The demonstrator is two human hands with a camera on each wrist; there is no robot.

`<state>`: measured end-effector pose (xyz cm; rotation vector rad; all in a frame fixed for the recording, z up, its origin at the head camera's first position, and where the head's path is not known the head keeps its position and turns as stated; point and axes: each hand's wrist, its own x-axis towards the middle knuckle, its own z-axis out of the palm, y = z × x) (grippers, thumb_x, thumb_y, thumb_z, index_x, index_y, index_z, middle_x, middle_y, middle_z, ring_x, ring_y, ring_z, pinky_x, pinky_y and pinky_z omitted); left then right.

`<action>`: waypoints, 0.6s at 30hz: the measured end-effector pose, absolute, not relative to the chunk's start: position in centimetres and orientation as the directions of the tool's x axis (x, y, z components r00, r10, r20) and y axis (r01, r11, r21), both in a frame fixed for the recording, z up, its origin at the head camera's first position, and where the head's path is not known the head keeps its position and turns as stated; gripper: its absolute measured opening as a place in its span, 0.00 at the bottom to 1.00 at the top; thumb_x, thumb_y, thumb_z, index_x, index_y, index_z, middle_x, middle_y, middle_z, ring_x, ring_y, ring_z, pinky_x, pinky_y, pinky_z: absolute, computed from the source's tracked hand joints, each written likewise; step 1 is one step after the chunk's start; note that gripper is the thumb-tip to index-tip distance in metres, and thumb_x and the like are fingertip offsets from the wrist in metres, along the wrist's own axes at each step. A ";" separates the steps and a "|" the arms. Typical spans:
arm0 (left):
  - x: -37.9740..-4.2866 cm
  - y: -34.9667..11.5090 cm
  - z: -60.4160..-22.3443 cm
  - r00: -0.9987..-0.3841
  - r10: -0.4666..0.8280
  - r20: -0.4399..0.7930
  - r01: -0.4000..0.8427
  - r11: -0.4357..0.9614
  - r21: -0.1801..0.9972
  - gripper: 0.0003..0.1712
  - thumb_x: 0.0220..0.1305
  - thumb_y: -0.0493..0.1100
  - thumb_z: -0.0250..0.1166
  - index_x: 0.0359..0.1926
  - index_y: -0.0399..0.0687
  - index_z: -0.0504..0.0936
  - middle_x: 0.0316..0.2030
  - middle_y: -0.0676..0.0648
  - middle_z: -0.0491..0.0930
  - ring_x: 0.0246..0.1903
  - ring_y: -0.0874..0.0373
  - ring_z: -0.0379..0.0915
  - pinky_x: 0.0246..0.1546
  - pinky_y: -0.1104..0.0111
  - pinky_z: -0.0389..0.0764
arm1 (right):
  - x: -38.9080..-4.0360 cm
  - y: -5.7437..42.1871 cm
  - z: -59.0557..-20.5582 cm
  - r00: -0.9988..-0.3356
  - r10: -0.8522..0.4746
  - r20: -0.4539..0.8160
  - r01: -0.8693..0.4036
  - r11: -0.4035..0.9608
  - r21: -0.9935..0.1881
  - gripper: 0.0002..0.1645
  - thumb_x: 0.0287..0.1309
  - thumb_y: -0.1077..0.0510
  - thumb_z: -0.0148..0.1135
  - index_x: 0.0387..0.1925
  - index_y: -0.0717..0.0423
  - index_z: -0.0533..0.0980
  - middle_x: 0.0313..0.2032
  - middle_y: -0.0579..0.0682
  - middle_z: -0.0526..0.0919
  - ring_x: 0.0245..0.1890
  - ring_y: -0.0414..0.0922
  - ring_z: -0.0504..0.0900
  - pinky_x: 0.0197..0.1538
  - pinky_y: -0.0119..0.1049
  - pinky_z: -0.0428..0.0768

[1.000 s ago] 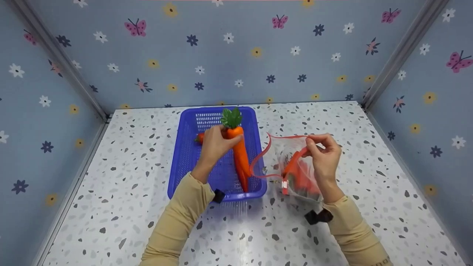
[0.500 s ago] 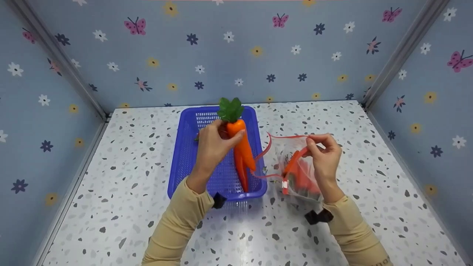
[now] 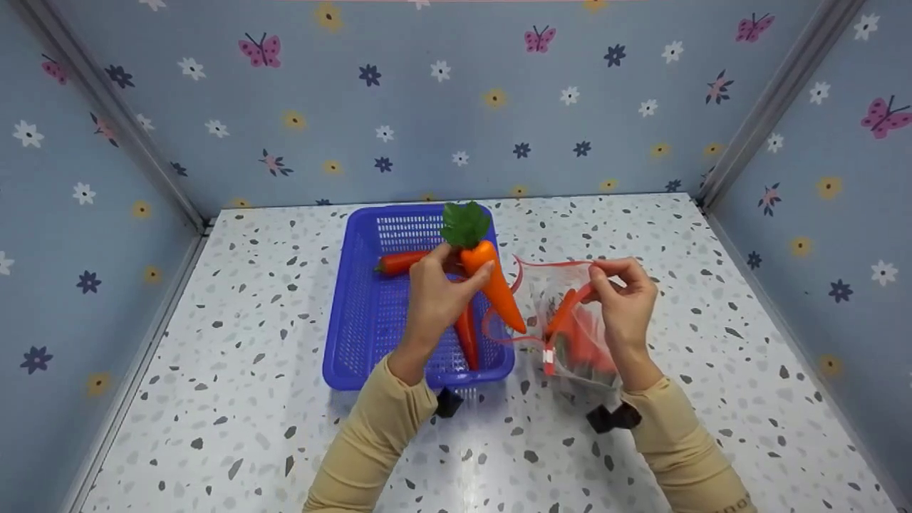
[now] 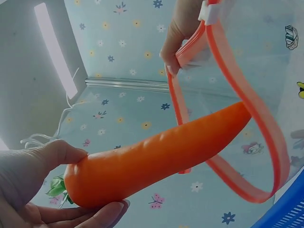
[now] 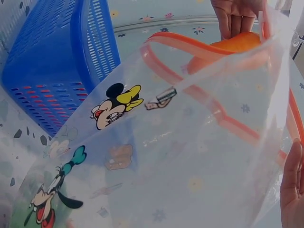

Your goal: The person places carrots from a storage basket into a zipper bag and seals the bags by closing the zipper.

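fingers (image 4: 107, 217), left hand (image 3: 433, 303): curled round the thick end of an orange carrot (image 3: 504, 303), with the thumb pressed against the opposite side.
fingers, right hand (image 3: 628, 303): thumb and forefinger pinched on the red rim (image 4: 278, 147) of a clear printed bag (image 5: 166, 190).
carrot: held slanted over the right edge of a blue basket (image 3: 342, 306), leaves (image 3: 464, 224) uppermost, tip at the bag mouth. it is clasped at the thick end, presumably so that the narrow end is left free of the hand. whether the tip has passed the rim cannot be told.
bag mouth: drawn into a wide loop by the right hand's pull on one side; without that pull, the soft film would probably sag shut.
white slider (image 3: 548, 356): seated on the rim, near side, apparently so that the strip is left unzipped.
bag interior: reddish patches are seen through the film; contents or print cannot be distinguished.
basket: set just beside the bag, so that little reach is required between them. two red vegetables are contained, one at the rear (image 3: 399, 262), one toward the near right (image 3: 467, 342).
speckled table (image 3: 214, 399): used as support for the basket.
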<state>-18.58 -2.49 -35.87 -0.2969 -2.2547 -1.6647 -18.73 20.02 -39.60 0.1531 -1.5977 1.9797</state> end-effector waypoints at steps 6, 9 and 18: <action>-18.3 -1.2 -37.2 -0.931 -0.001 0.364 0.350 0.279 0.894 0.22 0.49 0.44 0.68 0.43 0.34 0.76 0.35 0.43 0.79 0.29 0.58 0.75 0.29 0.73 0.76 | -18.8 20.0 -39.7 -0.826 0.375 0.421 -0.490 -0.107 -0.865 0.04 0.48 0.74 0.58 0.29 0.74 0.73 0.23 0.56 0.73 0.12 0.42 0.74 0.17 0.31 0.75; -18.1 -0.5 -37.7 -0.934 0.011 0.357 0.348 0.254 0.902 0.22 0.49 0.43 0.67 0.43 0.34 0.76 0.35 0.43 0.80 0.30 0.58 0.76 0.28 0.73 0.77 | -18.8 19.9 -39.8 -0.825 0.376 0.421 -0.495 -0.122 -0.860 0.02 0.48 0.75 0.57 0.28 0.72 0.74 0.23 0.56 0.74 0.11 0.42 0.74 0.17 0.31 0.75; -17.5 1.5 -39.4 -0.943 0.039 0.330 0.330 0.219 0.918 0.22 0.48 0.44 0.68 0.42 0.34 0.76 0.33 0.43 0.80 0.29 0.59 0.77 0.27 0.75 0.77 | -18.9 19.8 -39.9 -0.821 0.374 0.432 -0.514 -0.153 -0.844 0.03 0.47 0.77 0.56 0.28 0.74 0.74 0.22 0.56 0.73 0.11 0.41 0.74 0.16 0.31 0.75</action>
